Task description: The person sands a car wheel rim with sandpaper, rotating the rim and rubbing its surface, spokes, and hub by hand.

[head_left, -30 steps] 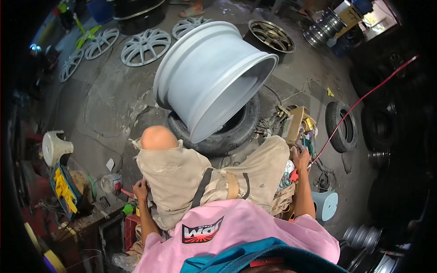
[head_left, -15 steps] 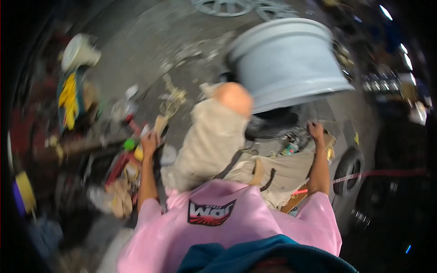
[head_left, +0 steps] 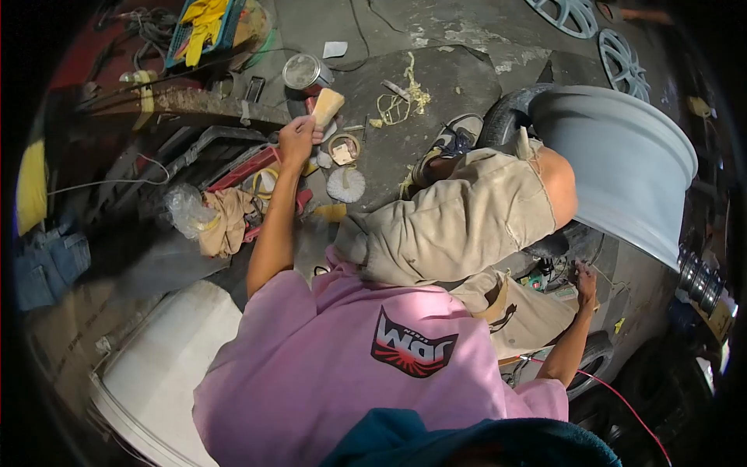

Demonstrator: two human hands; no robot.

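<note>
My left hand (head_left: pixel 298 141) is closed on a tan wedge-shaped flat piece (head_left: pixel 329 107), whose wide end points up and away; its material is unclear. Close by are a paint can (head_left: pixel 306 72), a roll of tape (head_left: pixel 343 149) and a round white pad (head_left: pixel 345 184). On the other side, my right hand (head_left: pixel 586 282) is low beside my leg, below the large grey wheel rim (head_left: pixel 615 167), apart from it. Its fingers look curled together; whatever is in them is too small to make out. The rim lies tilted against a black tyre (head_left: pixel 510 117).
Grey wheel covers (head_left: pixel 625 66) lie at the far right. A teal crate (head_left: pixel 204 35) with yellow gloves stands at upper left. A white panel (head_left: pixel 175 358) is at lower left. A red hose (head_left: pixel 634 409) runs past another tyre (head_left: pixel 595 354). Yellow string (head_left: pixel 405 97) lies on the floor.
The view has swung, so the rim and my knee appear farther right. My left hand still holds the tan piece. The right hand appears lower and farther right in view.
</note>
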